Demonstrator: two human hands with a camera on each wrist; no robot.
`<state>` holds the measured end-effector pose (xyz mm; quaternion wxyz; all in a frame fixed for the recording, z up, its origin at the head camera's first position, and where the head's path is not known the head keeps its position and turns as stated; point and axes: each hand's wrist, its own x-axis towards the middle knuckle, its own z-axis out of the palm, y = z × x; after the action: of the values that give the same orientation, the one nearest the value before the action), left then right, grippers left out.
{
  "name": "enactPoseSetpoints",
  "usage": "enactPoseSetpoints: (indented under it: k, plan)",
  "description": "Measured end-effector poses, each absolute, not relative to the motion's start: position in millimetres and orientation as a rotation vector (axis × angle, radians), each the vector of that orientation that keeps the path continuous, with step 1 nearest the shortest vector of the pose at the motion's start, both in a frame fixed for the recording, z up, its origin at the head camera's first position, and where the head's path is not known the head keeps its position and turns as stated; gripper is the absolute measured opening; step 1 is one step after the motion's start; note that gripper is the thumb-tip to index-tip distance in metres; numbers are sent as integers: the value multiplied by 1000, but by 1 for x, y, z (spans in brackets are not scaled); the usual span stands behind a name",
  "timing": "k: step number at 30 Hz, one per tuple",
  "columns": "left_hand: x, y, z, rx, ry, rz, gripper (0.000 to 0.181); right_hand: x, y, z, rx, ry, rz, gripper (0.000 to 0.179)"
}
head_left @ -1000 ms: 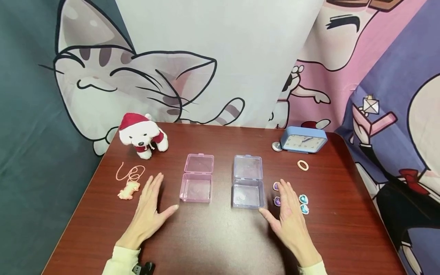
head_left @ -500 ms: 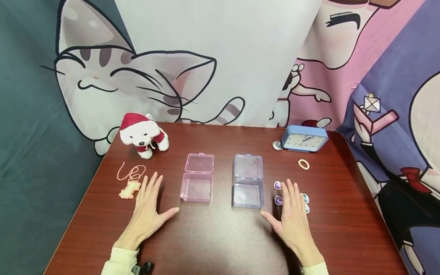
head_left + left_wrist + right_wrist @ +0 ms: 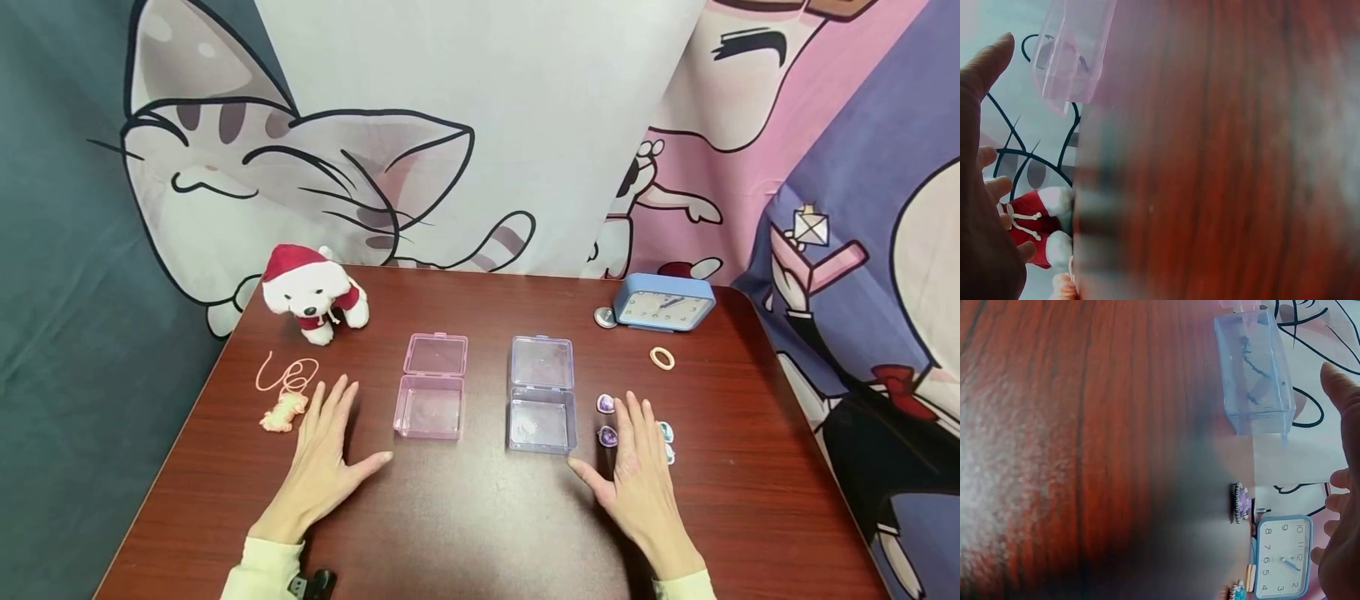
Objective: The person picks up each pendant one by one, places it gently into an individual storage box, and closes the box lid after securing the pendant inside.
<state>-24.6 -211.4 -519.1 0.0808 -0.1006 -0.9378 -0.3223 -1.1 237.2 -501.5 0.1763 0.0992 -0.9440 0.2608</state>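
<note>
My left hand (image 3: 322,467) is held with its fingers straight and thumb spread, holding nothing. It is nearest to a peach animal-shaped piece with a cord (image 3: 283,412) on its left and a clear pink box (image 3: 429,408) on its right. The right hand (image 3: 633,483), also straight-fingered and holding nothing, is beside a clear bluish box (image 3: 542,422). Both boxes stand with lids raised and nothing visible inside. Two purple gem pieces (image 3: 607,436) lie left of the right fingers. Two teal gem pieces (image 3: 666,432) are partly hidden behind those fingers.
A white plush dog (image 3: 311,292) in a red hat stands at the back left. At the back right are a blue clock (image 3: 664,302), a round metal disc (image 3: 605,317) and a cream ring (image 3: 662,358). A printed cloth (image 3: 480,167) hangs behind the brown table (image 3: 480,517).
The right hand has shifted slightly right and covers more of the teal gem pieces. The left hand has barely moved. The boxes and other things stay where they were.
</note>
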Motion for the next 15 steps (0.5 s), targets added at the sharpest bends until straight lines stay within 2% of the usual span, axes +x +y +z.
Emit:
enactPoseSetpoints:
  k: [15]
  plan:
    - [-39,-195,-538,-259,-2811,-1257,115,-1,238,-519,137,-2734,841,103]
